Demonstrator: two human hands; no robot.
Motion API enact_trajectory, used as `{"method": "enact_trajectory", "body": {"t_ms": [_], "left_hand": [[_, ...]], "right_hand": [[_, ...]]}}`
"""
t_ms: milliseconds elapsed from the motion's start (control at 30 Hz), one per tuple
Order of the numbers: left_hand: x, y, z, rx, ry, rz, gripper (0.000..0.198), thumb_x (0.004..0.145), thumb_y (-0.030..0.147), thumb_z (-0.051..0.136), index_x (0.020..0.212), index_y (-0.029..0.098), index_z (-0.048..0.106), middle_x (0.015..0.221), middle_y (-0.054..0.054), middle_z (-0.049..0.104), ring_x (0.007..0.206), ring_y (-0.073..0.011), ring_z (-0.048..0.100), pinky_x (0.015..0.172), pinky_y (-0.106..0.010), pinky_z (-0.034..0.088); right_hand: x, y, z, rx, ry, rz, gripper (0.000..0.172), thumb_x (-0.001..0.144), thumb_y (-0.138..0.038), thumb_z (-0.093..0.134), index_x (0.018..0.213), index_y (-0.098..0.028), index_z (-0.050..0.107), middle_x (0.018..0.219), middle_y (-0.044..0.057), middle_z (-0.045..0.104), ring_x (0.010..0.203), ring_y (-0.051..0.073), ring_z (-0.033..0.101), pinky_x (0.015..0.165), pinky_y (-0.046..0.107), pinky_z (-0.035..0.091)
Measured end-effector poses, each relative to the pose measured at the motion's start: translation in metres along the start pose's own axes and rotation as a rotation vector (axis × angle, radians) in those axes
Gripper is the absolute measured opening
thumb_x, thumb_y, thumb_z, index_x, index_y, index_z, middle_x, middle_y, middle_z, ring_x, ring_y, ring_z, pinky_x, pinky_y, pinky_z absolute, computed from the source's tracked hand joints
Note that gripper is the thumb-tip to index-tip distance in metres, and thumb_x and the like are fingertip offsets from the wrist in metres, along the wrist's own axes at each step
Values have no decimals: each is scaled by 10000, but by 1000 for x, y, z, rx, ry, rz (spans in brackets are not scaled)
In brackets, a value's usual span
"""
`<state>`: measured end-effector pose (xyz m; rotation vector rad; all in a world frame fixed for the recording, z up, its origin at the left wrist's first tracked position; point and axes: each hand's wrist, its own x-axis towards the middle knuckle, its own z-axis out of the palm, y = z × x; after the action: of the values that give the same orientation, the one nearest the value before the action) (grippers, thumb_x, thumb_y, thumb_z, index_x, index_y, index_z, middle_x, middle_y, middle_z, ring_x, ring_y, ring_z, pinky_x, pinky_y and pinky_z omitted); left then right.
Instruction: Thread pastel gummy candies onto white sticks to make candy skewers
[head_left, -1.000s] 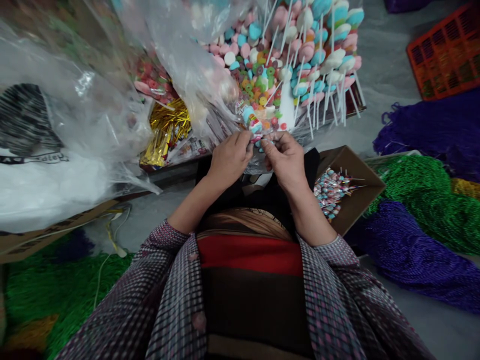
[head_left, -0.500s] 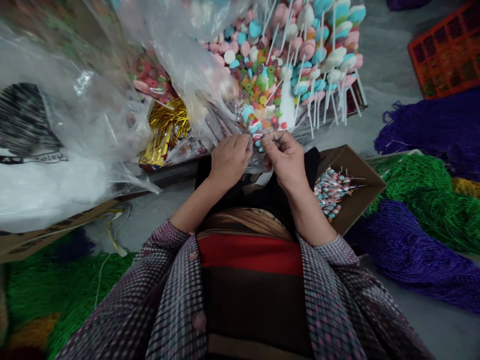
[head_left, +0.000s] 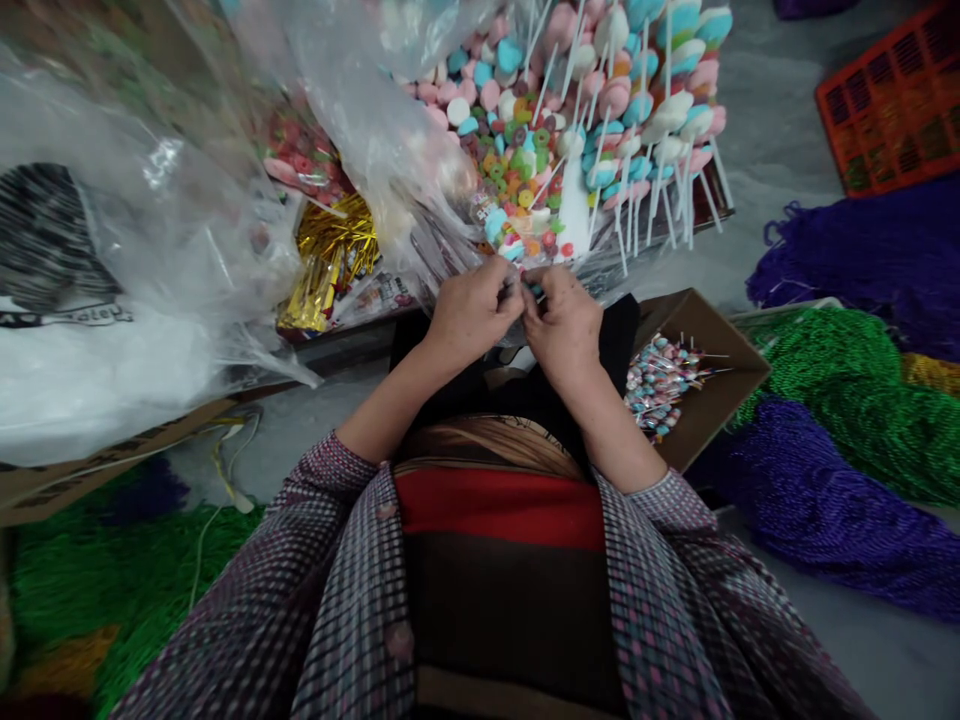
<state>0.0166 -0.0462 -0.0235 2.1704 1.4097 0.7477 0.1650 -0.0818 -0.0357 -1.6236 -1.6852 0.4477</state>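
Both hands meet in front of my lap at the lower end of a candy skewer (head_left: 501, 230) in a clear wrapper. Blue, white and red candies show above my fingers; its lower end is hidden by them. My left hand (head_left: 471, 308) is closed, with fingertips pinching at the wrapper. My right hand (head_left: 564, 318) pinches at the same spot from the other side, thumb against curled fingers. Just beyond lie loose ring gummies (head_left: 510, 170) and pink, white and blue marshmallows (head_left: 487, 85). Finished-looking marshmallow skewers (head_left: 660, 110) on white sticks are piled to the right.
Gold metallic strips (head_left: 337, 240) lie left of my hands, beside a big clear plastic bag (head_left: 202, 200). A cardboard box (head_left: 720, 390) at my right holds wrapped candy skewers (head_left: 660, 385). Green cords (head_left: 862, 390), purple cords (head_left: 810, 500) and an orange crate (head_left: 892, 110) are farther right.
My hands have drawn closer together. The left has shifted right and rolled over, and the right has turned inward. More of the skewer's lower end is now covered by my fingers.
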Motion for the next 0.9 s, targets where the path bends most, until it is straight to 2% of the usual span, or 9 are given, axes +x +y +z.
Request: {"method": "enact_trajectory", "body": {"t_ms": [133, 233, 333, 533, 700, 800, 900], "left_hand": [[0, -3, 1, -63, 44, -17, 100, 943, 262, 542, 888, 235, 622, 782, -13, 697, 753, -159, 641, 680, -289, 460], [0, -5, 0, -88, 66, -48, 93, 945, 257, 544, 887, 233, 613, 778, 2, 695, 729, -138, 634, 680, -274, 458], [-1, -3, -1, -103, 56, -54, 65, 917, 222, 562, 863, 224, 599, 774, 11, 692, 710, -127, 632, 689, -264, 465], [-4, -2, -2, -124, 35, -19, 49, 896, 195, 560, 877, 217, 599, 776, 20, 700, 692, -115, 634, 679, -250, 467], [-8, 0, -2, -113, 29, -24, 47, 894, 220, 566, 860, 225, 597, 732, 25, 690, 662, -118, 621, 647, -253, 456], [-10, 0, -2, -103, 1, -24, 63, 905, 263, 584, 855, 227, 599, 751, 8, 701, 698, -135, 642, 663, -267, 478], [-10, -3, -4, -199, 56, -120, 116, 985, 316, 504, 976, 246, 597, 872, -19, 724, 802, -145, 681, 700, -275, 524]], "right_hand": [[0, 0, -6, 100, -65, -37, 233, 966, -413, 591, 1102, -269, 715, 1045, 85, 740, 1014, 264, 680, 926, 445, 563], [-2, 3, -9, 311, -135, 23, 328, 928, -472, 654, 1190, -283, 711, 1100, 65, 734, 921, 232, 687, 870, 439, 589], [-4, 6, -8, 426, -133, 91, 340, 913, -492, 672, 1178, -284, 719, 1066, 52, 729, 829, 209, 678, 804, 422, 595], [-2, 3, -4, 272, 25, 54, 231, 935, -425, 651, 1089, -269, 724, 961, 41, 721, 856, 211, 676, 848, 418, 586], [-1, -2, -1, 100, 33, -18, 173, 940, -322, 606, 1067, -252, 702, 998, 70, 726, 968, 242, 687, 928, 437, 570], [-2, 0, 4, 148, 26, 5, 163, 933, -347, 618, 1038, -242, 683, 953, 68, 714, 925, 238, 683, 916, 442, 573], [-1, 2, 6, 300, 52, 106, 210, 929, -443, 634, 1019, -255, 661, 843, 23, 668, 755, 192, 645, 791, 399, 592]]}}
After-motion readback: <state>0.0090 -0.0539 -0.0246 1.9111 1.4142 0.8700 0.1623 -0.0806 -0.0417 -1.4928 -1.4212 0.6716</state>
